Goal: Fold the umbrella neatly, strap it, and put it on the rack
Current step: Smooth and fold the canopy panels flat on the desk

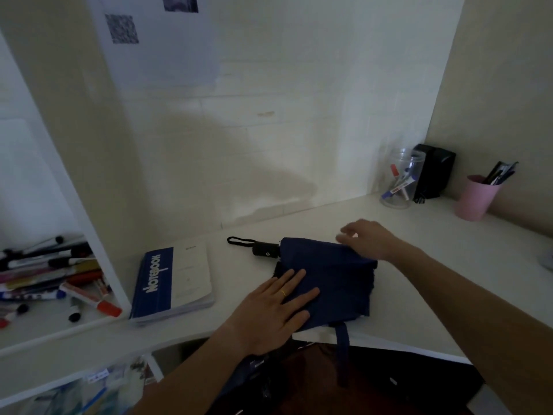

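Navy umbrella [335,277] lies collapsed on the white desk [419,235], near the front edge, black handle [266,250] pointing left w/ its wrist loop [239,241] flat on the desk. Strap [342,351] hangs undone off the front edge. Left hand [269,313] flat, fingers spread, pressing the near-left part of the canopy; holds nothing. Right hand [365,239] rests on the far edge of the fabric, fingers loosely bent and blurred, so can't tell if it pinches the cloth.

Containers: clear jar [401,178] at back right w/ markers inside, red & blue caps; pink cup [475,197] to its right w/ dark pens sticking out; black box [434,172] between them against the wall, contents unseen. Shelf [59,327] at left holds a heap of markers [51,280].

Notebook [173,283] just left of the umbrella, apart from it.

Hard to make out: dim light; lower shelf stuff is a blur; dark cloth under the desk edge unclear; grey thing at right border cut off.
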`<control>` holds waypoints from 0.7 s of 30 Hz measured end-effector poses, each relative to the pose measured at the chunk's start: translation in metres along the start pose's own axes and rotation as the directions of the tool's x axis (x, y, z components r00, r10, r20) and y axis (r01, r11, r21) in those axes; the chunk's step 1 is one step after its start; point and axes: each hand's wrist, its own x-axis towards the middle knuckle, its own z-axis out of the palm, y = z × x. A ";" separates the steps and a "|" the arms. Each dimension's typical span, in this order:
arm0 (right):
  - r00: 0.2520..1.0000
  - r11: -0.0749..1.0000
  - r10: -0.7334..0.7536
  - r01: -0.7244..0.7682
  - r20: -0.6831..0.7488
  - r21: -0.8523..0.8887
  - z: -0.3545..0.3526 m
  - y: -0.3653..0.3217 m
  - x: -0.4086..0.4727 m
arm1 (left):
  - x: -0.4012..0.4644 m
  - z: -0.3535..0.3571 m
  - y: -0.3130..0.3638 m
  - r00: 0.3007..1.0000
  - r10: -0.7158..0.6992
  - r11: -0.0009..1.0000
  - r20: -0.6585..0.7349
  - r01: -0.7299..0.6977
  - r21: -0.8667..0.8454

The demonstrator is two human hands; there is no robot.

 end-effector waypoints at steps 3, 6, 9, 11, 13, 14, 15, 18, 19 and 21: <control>0.987 1.000 -0.008 0.005 0.161 0.017 0.000 0.007 0.019 | -0.001 0.004 0.000 1.000 -0.008 1.000 -0.028 0.007 -0.031; 0.998 0.998 -0.027 0.024 0.056 0.064 -0.002 0.008 0.030 | 0.000 0.005 -0.001 0.999 -0.006 0.999 -0.043 0.004 -0.045; 0.996 0.993 -0.062 0.067 -0.057 0.092 -0.009 0.005 0.025 | 0.001 0.005 -0.001 0.999 -0.002 0.999 -0.048 0.001 -0.035; 0.982 0.978 -0.130 0.150 -0.134 0.147 -0.011 -0.001 0.019 | 0.001 0.005 -0.002 0.999 0.003 0.999 -0.047 -0.004 -0.032; 0.963 0.954 -0.209 0.238 -0.168 0.181 -0.011 -0.007 0.008 | 0.002 0.006 -0.002 0.999 0.008 0.999 -0.050 -0.010 -0.031; 0.957 0.943 -0.240 0.270 -0.160 0.196 -0.011 -0.010 0.003 | 0.002 0.007 -0.002 0.998 0.010 1.000 -0.056 -0.012 -0.026; 0.958 0.935 -0.259 0.281 -0.123 0.215 -0.011 -0.012 -0.001 | 0.002 0.008 -0.002 0.998 0.011 1.000 -0.062 -0.012 -0.021; 0.981 0.950 -0.190 0.176 0.033 0.258 -0.009 -0.008 -0.003 | 0.004 0.008 -0.003 0.998 0.011 1.000 -0.056 -0.012 -0.023; 0.991 0.963 -0.124 0.111 0.039 0.245 -0.009 -0.004 -0.001 | 0.004 0.008 -0.004 0.998 0.010 1.000 -0.054 -0.012 -0.024; 0.999 0.990 -0.024 0.017 0.045 0.142 -0.013 -0.001 0.001 | 0.004 0.006 -0.003 0.999 0.013 1.000 -0.049 -0.014 -0.020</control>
